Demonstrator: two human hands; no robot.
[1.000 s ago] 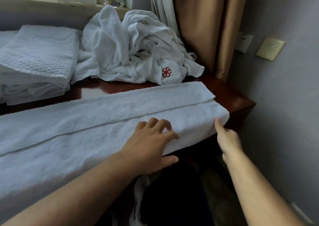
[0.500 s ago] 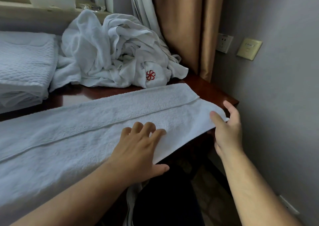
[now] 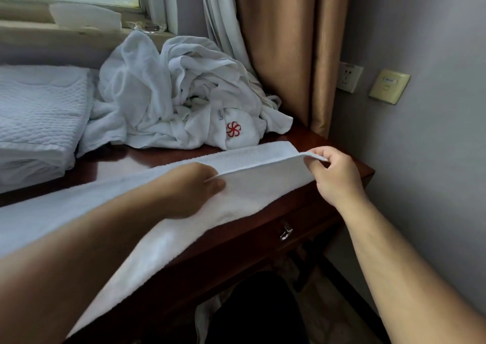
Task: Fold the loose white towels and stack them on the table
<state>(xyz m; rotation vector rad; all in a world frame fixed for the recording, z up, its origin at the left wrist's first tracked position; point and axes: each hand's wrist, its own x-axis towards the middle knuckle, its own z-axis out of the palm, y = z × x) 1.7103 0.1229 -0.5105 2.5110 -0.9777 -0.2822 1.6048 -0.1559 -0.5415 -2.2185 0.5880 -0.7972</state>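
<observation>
Dark glossy wood of the worktop fills this corner of the room, and along its front edge runs the long white towel, doubled lengthwise and hanging a little over the near side. Both hands are on it, set apart along its right end! The right hand pinches the far right corner between thumb and curled fingers and holds that top layer clear of the wood, so the cloth arches up off the layer below. The left hand is further in along the same raised edge, thumb on the near side, fingers tucked out of sight under the flap, gripping it, though it's a bit blurred. Behind the towel, toward the back of the worktop, sits the heap of loose white towels, all crumpled, one showing a red pinwheel emblem. Left of the heap and touching it, a folded stack of white quilted linen lies flat and square. Below the worktop's edge, a metal drawer pull catches the light. Along the back, a window sill carries a white tub and a clear glass dish. Sheer white drapes and a tan curtain hang down at the back right corner, and on the grey wall to the right are a power socket and a beige switch plate.
</observation>
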